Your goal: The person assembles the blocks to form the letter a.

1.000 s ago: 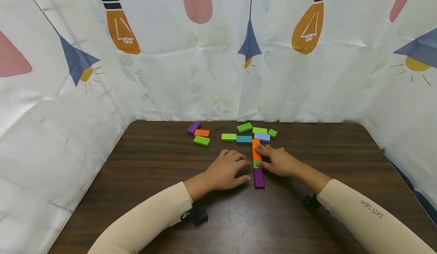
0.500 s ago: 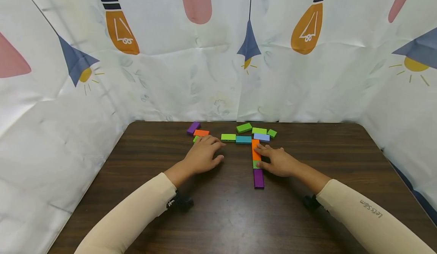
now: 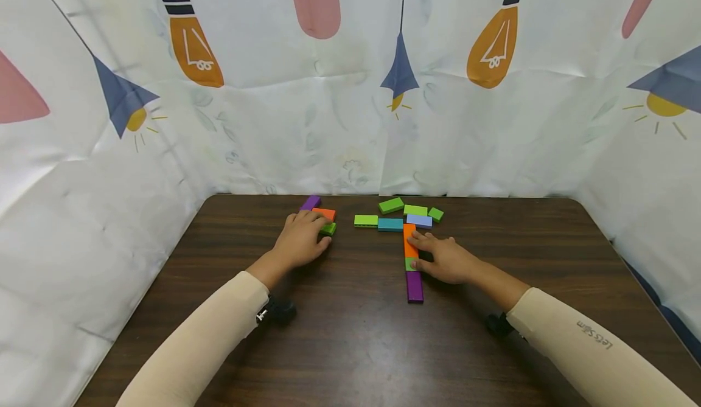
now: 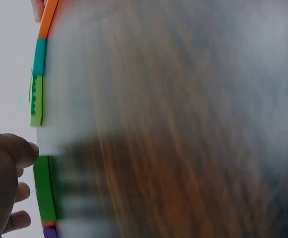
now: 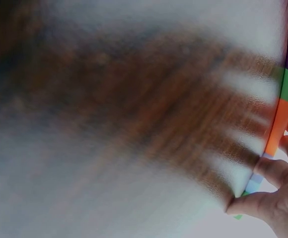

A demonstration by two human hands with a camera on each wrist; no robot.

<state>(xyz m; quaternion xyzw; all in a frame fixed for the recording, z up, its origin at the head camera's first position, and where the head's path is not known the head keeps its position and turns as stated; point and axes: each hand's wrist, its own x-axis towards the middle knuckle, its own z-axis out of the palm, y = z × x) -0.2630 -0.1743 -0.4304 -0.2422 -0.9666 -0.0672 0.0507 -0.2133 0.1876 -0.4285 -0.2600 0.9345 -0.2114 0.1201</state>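
My left hand (image 3: 299, 236) is over the left-hand group of blocks, fingers relaxed. It partly covers a green block (image 3: 328, 229) and sits close to an orange-red block (image 3: 325, 214) and a purple block (image 3: 311, 202). In the left wrist view the thumb is just beside the green block (image 4: 44, 188); nothing is gripped. My right hand (image 3: 448, 260) rests with spread fingers on a straight column: a long orange block (image 3: 410, 236), a small green block (image 3: 409, 264) and a purple block (image 3: 415, 287). The right wrist view shows its fingers along the orange block (image 5: 279, 126).
Left of the column's top, a light green block (image 3: 366, 220) and a teal block (image 3: 390, 225) lie in a row. A light blue block (image 3: 419, 221) and several green blocks (image 3: 391, 205) lie behind. A printed curtain (image 3: 350, 121) hangs past the dark wooden table (image 3: 350, 346).
My left hand has moved from beside the column leftward and away from me to the left-hand group of blocks. The right hand has stayed on the column.
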